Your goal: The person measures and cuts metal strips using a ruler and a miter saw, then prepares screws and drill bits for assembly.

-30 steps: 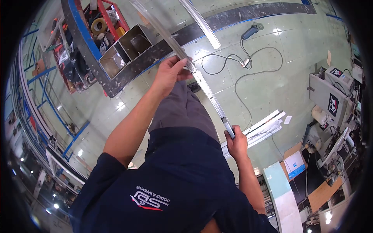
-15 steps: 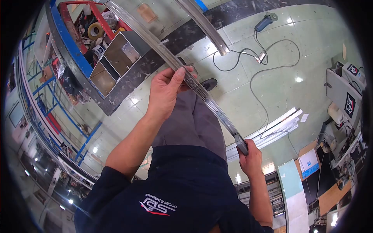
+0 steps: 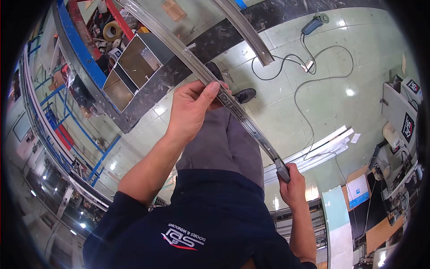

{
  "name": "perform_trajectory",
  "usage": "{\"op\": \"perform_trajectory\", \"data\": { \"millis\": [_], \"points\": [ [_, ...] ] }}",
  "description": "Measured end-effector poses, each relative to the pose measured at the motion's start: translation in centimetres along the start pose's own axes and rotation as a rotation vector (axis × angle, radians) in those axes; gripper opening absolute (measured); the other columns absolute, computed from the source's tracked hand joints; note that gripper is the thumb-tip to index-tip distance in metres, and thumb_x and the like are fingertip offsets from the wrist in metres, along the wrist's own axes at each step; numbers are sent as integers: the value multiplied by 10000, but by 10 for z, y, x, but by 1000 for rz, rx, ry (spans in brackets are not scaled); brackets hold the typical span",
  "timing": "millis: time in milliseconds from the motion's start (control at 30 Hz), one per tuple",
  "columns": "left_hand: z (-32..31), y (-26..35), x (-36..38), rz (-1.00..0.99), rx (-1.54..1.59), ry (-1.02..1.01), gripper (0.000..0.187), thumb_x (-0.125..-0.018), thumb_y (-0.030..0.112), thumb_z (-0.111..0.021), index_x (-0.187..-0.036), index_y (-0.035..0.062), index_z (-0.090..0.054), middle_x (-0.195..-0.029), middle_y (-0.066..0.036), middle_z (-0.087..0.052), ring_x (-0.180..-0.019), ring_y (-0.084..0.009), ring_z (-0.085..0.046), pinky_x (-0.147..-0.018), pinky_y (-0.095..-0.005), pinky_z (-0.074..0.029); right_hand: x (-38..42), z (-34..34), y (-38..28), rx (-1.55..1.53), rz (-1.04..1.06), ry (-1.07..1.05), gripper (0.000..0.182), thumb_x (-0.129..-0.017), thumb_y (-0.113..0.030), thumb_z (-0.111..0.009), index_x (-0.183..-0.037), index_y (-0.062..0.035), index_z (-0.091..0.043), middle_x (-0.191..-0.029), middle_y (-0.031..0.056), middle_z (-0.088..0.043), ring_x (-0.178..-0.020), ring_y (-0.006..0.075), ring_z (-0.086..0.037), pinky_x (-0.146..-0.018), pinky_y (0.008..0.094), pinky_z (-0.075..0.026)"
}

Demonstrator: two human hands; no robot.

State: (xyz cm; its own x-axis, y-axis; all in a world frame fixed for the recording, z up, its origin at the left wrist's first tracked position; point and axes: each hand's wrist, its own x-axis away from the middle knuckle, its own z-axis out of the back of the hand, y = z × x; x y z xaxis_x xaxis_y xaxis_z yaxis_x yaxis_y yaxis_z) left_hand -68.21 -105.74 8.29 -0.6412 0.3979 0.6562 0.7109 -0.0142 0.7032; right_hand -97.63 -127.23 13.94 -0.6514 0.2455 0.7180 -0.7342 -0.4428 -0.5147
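A second ago the near stretch of the metal rail (image 3: pixel 244 119) looked bright and pale; now I see a darker, grooved face, and two shoes (image 3: pixel 245 95) show past it. Two hands are clamped on that one rail above the legs (image 3: pixel 215 143): the left hand (image 3: pixel 192 110) farther along, the right hand (image 3: pixel 293 184) at its near right end. Beyond are one more rail (image 3: pixel 241 28), one grinder (image 3: pixel 312 26) on the floor (image 3: pixel 324 101), and, far left, one box (image 3: pixel 156 50) with two compartments.

Navy short-sleeved shirt (image 3: pixel 224 206), white-and-red logo (image 3: pixel 182 238), grey trousers (image 3: pixel 212 145)
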Motion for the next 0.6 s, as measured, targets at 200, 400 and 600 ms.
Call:
{"op": "perform_trajectory", "data": {
  "millis": [200, 400, 600],
  "points": [
    [1, 3, 1, 17, -33, -11, 326, -1076, 257, -600, -1141, -48, -692, -1014, -148, -744, -968, -249, -752, -888, -399, -628, 1, 5, -1, -12, 17, -36, 228, -896, -17, -698, -1071, -34, -552, -840, 211, -650, -766, 456, -654, -666, 454, -526],
    [7, 13, -4, 114, -182, -17, 371, -1067, 299, -615, -1156, -55, -684, -1035, -157, -748, -964, -259, -755, -906, -409, -627, -4, 0, 1, 139, 223, 114, 304, -788, 36, -689, -1057, -31, -564, -827, 185, -636, -730, 435, -656, -642, 457, -531],
    [9, 18, -3, 205, 34, -84, 428, -1100, 336, -535, -1212, -59, -654, -1092, -169, -736, -1002, -290, -750, -910, -424, -625, -3, -14, -22, 59, 235, 112, 314, -785, 14, -706, -1061, -37, -566, -828, 190, -641, -725, 441, -660, -636, 463, -533]
  ]
}}
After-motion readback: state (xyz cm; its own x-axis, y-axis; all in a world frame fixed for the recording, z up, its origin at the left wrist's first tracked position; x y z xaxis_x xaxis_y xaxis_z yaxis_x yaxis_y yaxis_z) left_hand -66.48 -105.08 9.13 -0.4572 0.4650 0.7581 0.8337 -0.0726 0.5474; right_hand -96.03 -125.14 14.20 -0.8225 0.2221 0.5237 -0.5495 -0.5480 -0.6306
